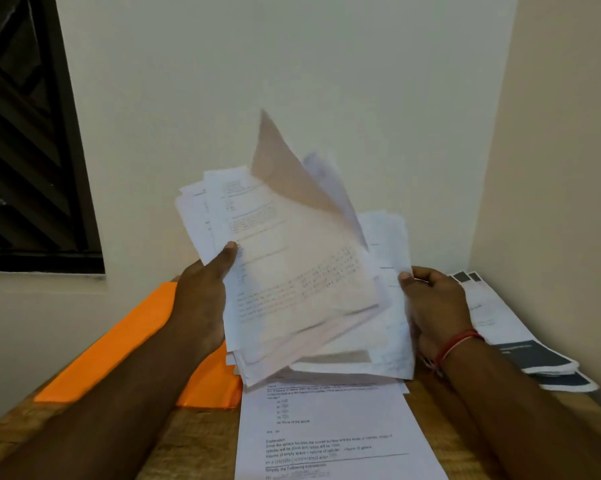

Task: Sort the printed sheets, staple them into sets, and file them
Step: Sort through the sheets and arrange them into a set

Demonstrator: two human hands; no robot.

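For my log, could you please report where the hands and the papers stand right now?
Left hand grips paper stack. Right hand holds its right edge. Top pages lifted, blurred. Nothing in the way.

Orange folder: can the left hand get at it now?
Probably not yet: the left hand grips the stack of sheets. The orange folder lies right beneath it, nothing between, so reach looks free once it lets go.
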